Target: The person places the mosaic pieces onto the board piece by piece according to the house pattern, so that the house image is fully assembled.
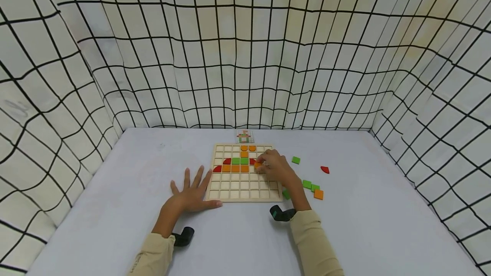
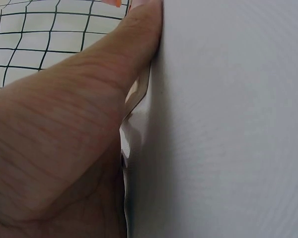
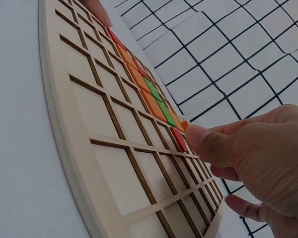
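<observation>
A wooden grid board (image 1: 245, 182) is seen lying flat on the grey table (image 1: 115, 191), roughly square, its edges running parallel to the table's edges and its far edge turned toward the mesh-patterned wall (image 1: 245, 54). A small orange tile (image 1: 257, 165) is pinched between thumb and fingertips of the right hand (image 1: 277, 169), just above the board's right part, in line with the row of orange tiles (image 1: 235, 168). The tile is too small and too covered for its long axis or facing to be told. The left hand (image 1: 193, 193) is laid flat on the table with fingers spread and straight, its thumb touching the board's near left corner; nothing is gripped by it.

On the board, two green tiles (image 1: 239, 161) are set above the orange row, with red pieces at either end and more orange pieces toward the far edge. Loose green tiles (image 1: 310, 185), an orange square (image 1: 318, 194) and a red piece (image 1: 324, 169) are scattered on the table to the right of the board. A small picture card (image 1: 244, 136) is placed just beyond the far edge.

From the right wrist the grip on the orange tile (image 3: 184, 125) is shown close, over the board's empty cells (image 3: 114, 168), which the head view cannot resolve. In the left wrist view only the palm (image 2: 54, 148) pressed to the table is shown, the board being almost wholly hidden
</observation>
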Tool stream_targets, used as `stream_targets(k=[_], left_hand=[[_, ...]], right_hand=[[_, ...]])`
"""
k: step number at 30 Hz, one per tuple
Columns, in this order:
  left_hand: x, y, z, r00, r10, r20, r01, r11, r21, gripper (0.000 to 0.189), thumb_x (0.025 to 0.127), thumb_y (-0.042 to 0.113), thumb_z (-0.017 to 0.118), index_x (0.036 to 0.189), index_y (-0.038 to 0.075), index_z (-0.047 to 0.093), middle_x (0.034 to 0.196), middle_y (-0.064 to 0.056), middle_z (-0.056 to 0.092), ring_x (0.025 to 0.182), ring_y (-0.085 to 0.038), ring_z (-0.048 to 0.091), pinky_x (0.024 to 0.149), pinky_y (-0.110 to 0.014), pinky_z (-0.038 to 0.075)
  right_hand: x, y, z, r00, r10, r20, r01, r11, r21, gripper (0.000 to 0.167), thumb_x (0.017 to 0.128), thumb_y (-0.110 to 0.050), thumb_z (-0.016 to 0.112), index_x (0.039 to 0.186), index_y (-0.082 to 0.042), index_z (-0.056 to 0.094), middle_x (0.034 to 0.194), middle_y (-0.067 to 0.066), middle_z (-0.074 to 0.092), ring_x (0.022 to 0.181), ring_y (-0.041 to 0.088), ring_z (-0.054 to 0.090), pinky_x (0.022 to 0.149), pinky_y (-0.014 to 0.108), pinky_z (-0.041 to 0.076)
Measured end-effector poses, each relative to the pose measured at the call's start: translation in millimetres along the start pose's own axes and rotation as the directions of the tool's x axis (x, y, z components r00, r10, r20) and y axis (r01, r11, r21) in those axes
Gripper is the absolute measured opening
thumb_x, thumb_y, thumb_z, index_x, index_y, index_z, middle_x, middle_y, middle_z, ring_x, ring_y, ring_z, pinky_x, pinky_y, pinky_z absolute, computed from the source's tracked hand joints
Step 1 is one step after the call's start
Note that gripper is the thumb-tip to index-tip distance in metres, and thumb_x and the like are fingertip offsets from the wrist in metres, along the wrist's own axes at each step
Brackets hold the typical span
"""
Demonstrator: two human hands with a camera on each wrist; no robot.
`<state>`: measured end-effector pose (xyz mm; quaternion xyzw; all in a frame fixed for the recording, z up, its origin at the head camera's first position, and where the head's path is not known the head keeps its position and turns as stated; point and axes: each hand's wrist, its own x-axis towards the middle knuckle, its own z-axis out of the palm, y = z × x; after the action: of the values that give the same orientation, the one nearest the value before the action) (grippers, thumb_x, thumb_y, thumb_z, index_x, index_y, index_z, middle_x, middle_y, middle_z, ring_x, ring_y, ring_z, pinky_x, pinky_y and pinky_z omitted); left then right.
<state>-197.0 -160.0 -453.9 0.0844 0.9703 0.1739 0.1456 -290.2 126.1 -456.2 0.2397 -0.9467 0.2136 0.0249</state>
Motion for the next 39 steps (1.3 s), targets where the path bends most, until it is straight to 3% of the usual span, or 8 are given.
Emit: stream_targets(k=[7,16,28,39], left_hand=[[1.3,-2.3,1.4,1.0,-0.002,0.008,0.002,1.0,0.003,0.112,0.077,0.071,0.065,0.158,0.014,0.012,0.165,-0.018,-0.005,0.145,-0.053,-0.017,0.1,-0.082,-0.009],[1.0,-1.7,0.2,1.0,-0.008,0.009,0.008,1.0,0.006,0.113,0.077,0.07,0.065,0.158,0.014,0.012,0.165,-0.018,-0.005,0.145,-0.052,-0.017,0.1,-0.082,-0.008],[0.3,-0.3,-1.2,1.0,0.0,0.009,0.0,1.0,-0.006,0.112,0.077,0.07,0.066,0.158,0.014,0.011,0.165,-0.018,-0.006,0.145,-0.052,-0.018,0.1,-0.082,-0.009],[1.2,-1.2,1.3,1.0,0.0,0.006,0.0,1.0,0.002,0.113,0.077,0.07,0.065,0.158,0.014,0.012,0.165,-0.018,-0.005,0.145,-0.053,-0.017,0.1,-0.082,-0.009]], right_hand=[[6.5,-9,9,0.999,0.038,0.033,-0.036,0.998,-0.046,0.026,0.093,-0.033,0.067,0.109,-0.013,0.07,0.115,0.003,0.064,0.114,0.024,0.053,0.093,0.054,0.044],[4.0,-13,12,1.0,0.002,0.001,-0.002,0.999,-0.042,0.026,0.091,-0.033,0.068,0.108,-0.013,0.07,0.114,0.004,0.064,0.115,0.026,0.053,0.089,0.053,0.045],[2.5,-14,11,1.0,0.013,-0.024,-0.014,0.999,-0.04,0.022,0.09,-0.031,0.07,0.104,-0.014,0.072,0.111,0.003,0.065,0.113,0.025,0.055,0.083,0.047,0.045],[0.6,-13,9,0.999,0.033,-0.007,-0.034,0.999,-0.01,0.027,0.091,-0.033,0.069,0.111,-0.014,0.071,0.121,0.004,0.064,0.12,0.025,0.053,0.092,0.051,0.045]])
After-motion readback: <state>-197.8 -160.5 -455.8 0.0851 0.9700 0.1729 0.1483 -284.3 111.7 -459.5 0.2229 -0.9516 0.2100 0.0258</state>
